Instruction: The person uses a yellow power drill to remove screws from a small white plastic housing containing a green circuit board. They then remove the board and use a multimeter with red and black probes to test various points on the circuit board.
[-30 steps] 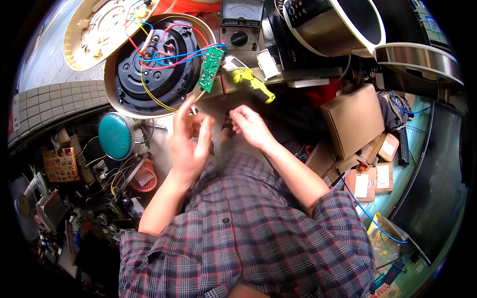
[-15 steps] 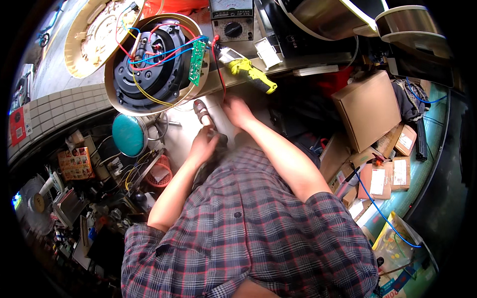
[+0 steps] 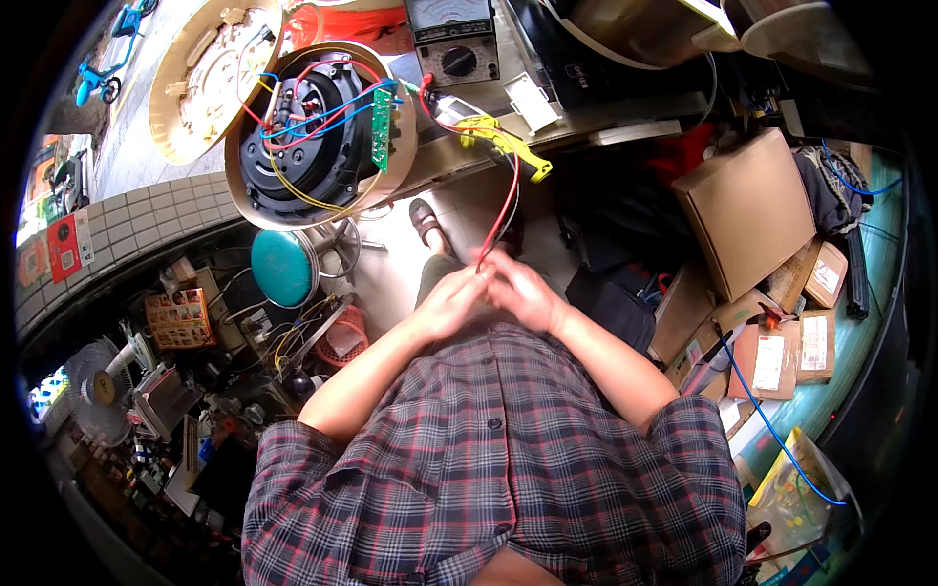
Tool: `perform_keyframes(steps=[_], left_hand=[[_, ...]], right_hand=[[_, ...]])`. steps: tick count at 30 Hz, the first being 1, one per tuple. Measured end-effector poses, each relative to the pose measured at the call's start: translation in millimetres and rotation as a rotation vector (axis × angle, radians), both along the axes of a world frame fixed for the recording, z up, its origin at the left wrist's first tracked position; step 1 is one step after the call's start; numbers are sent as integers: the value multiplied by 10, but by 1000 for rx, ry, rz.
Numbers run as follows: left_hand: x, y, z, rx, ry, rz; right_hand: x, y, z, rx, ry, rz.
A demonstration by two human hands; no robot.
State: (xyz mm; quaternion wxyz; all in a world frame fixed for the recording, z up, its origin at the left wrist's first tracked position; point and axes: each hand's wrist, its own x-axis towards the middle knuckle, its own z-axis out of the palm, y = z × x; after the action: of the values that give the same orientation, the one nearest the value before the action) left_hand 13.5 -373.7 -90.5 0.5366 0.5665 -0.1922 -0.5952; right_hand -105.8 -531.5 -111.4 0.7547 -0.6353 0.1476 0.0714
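In front of my shirt my two hands meet. My left hand (image 3: pixel 452 301) is closed, its fingertips at the lower end of a red test lead (image 3: pixel 512 190). Against it, my right hand (image 3: pixel 532 295) is closed round the same end; its fingers are partly blurred. A thin dark lead runs beside the red one. The red lead loops up to an analog multimeter (image 3: pixel 457 59) on the bench. To its left, an open round cream housing (image 3: pixel 401 161) contains a black round unit (image 3: pixel 293 146), red, blue and yellow wires, and a green circuit board (image 3: pixel 381 130).
A yellow-green tool (image 3: pixel 508 145) lies at the bench edge beside a small white frame (image 3: pixel 531 102). A cream cover (image 3: pixel 200 88) leans behind the housing. Below are a teal stool (image 3: pixel 283 269) and red basket (image 3: pixel 344 337). Cardboard boxes (image 3: pixel 747 215) stack at right.
Both hands have come back toward my body and together, drawing the red lead down from the bench edge. My right hand was apart from the left before. The view has shifted slightly.
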Motion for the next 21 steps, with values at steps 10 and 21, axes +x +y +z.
perform_keyframes(steps=[10,21], left_hand=[[74,-213,1135,-245,810,24],[284,720,1004,-291,1104,434]], right_hand=[[-1094,-971,-327,-1032,-43,-275],[-1234,-2104,53,-1132,181,-717]])
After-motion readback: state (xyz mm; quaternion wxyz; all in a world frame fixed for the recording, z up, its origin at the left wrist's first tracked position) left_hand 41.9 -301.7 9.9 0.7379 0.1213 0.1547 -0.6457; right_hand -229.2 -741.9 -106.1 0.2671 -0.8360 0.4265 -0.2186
